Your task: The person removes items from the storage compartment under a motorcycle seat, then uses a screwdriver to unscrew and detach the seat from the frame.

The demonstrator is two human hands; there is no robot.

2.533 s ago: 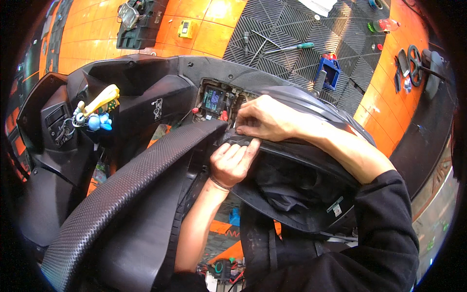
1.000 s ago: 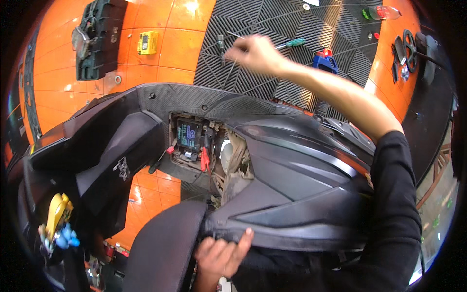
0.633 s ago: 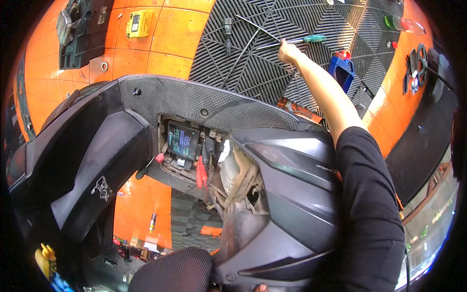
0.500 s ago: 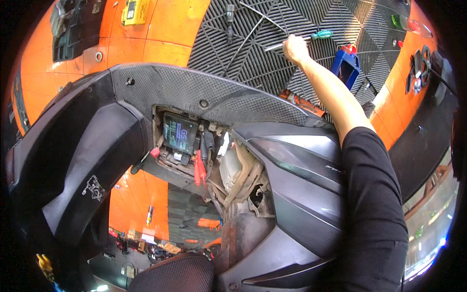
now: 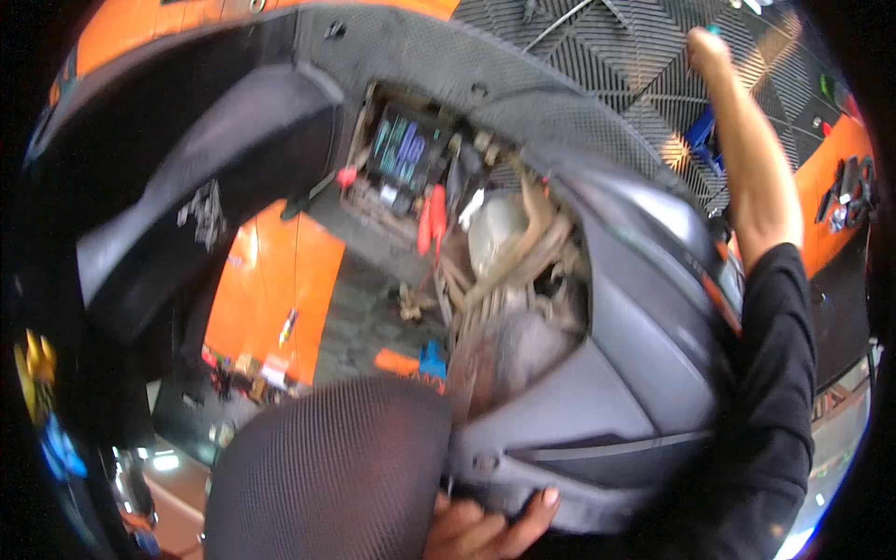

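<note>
My right hand [image 5: 709, 54] is stretched out to the floor at the upper right, its fingers closed at the teal-handled screwdriver [image 5: 714, 31]. Motion blur and the hand itself cover most of that tool. My left hand [image 5: 490, 530] rests at the bottom edge, on the lower side panel beside the seat, thumb spread from the other fingers. Between my arms and the far floor lies a dark grey scooter [image 5: 644, 308]. Its uncovered compartment shows a black battery [image 5: 406, 145] with a blue-and-green label. Red rubber terminal covers [image 5: 432, 219] hang beside the battery.
A textured black seat [image 5: 327, 476] fills the lower middle. On the ribbed black mat [image 5: 625, 84] lie a T-handle wrench [image 5: 560, 23] and a blue container [image 5: 705, 140]. Dark parts [image 5: 847, 191] lie on orange tiles at the right. Bare frame tubing [image 5: 532, 233] shows beside the battery.
The view has shifted, so the scooter sits higher and further right. My right hand has moved along the screwdriver from its shaft to its handle. My left hand has come into view below.
</note>
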